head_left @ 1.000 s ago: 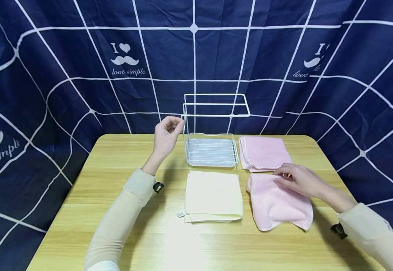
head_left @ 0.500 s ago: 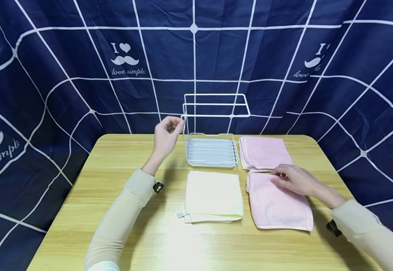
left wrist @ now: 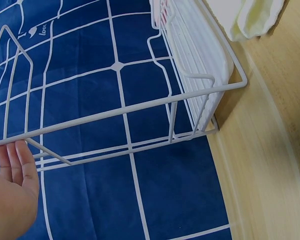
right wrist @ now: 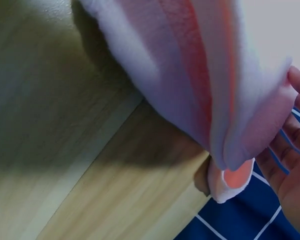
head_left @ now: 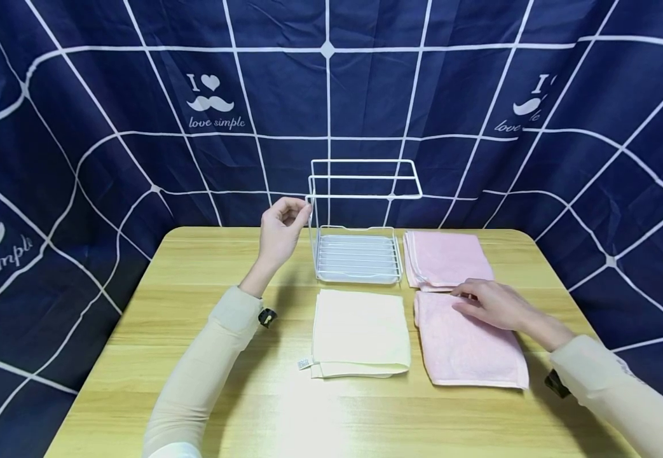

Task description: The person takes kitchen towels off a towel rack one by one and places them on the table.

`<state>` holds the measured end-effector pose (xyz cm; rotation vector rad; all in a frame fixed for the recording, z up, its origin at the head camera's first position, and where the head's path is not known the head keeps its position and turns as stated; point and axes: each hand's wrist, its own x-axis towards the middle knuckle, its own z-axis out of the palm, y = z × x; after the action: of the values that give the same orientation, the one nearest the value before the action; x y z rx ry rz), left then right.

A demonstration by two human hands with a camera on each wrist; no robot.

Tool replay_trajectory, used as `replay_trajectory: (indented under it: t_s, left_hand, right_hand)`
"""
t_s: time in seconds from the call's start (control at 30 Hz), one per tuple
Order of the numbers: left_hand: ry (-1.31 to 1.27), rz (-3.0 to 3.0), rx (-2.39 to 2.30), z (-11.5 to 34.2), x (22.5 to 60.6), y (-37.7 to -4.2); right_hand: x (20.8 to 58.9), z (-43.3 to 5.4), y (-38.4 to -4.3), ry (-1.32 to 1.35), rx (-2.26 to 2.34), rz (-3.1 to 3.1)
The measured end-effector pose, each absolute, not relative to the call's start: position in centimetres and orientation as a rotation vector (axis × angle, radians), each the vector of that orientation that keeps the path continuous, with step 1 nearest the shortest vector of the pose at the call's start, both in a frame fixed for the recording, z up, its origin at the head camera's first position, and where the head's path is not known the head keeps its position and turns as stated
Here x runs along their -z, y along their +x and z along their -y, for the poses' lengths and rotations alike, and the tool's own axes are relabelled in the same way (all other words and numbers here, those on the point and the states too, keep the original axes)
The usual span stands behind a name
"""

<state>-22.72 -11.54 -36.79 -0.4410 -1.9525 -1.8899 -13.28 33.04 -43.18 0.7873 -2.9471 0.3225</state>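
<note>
My left hand (head_left: 281, 230) grips the upright wire at the left side of a white wire rack (head_left: 363, 196), near its top. In the left wrist view its fingers curl round the wire. The rack stands on the table with a pale tray (head_left: 357, 257) in its base. My right hand (head_left: 494, 305) pinches the far edge of the nearer pink towel (head_left: 473, 356). The right wrist view shows the thumb and fingers on this towel's folded layers (right wrist: 230, 100). Just beyond lies another folded pink towel (head_left: 448, 257), to the right of the rack.
A folded pale yellow towel (head_left: 360, 331) with a small tag lies in front of the rack, left of the nearer pink towel. All stand on a wooden table (head_left: 205, 273). A navy curtain (head_left: 285, 95) with white lines surrounds the back and sides.
My right hand has moved slightly left with the towel's edge. The nearer pink towel's front, rumpled before, now lies straighter. My left hand stays on the rack.
</note>
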Motion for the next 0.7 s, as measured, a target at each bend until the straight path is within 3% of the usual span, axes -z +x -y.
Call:
replay_trajectory:
  t_s: [0.7]
  left_hand:
    - [-0.430,2.015,1.873,12.9,36.5,-22.2]
  right_hand:
    - [39.0,-32.9,-13.1,0.715,-0.370,2.787]
